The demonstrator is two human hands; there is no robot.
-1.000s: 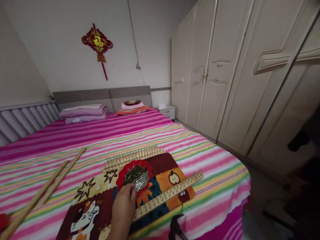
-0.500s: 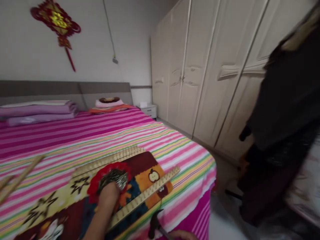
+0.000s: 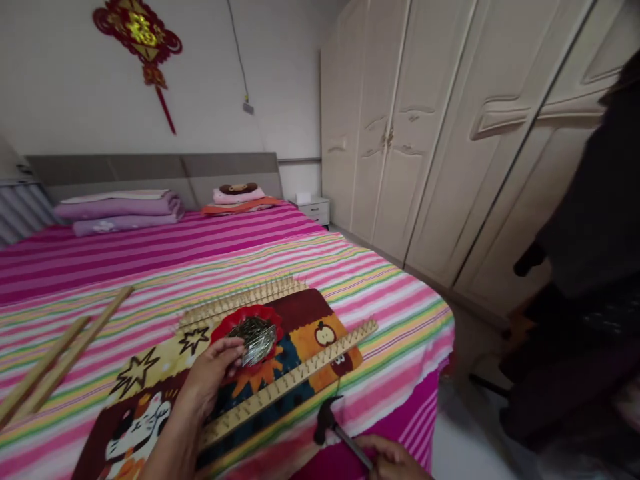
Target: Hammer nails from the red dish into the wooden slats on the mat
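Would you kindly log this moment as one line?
left hand: at bowl of nails, grasp unclear | right hand: holding hammer | strip: across mat

nails [image 3: 260, 341] are shiny mtl, bowl [image 3: 254, 311] glossy plas, strip [image 3: 291, 380] matt wd, hammer head [image 3: 326, 419] dull mtl, bedspread [image 3: 390, 293] cloth.

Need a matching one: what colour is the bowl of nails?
The bowl is red, best seen in the head view.

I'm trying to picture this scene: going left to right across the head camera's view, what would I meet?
Two plain wooden strips, red bowl of nails, hammer head, right hand, dark clothes.
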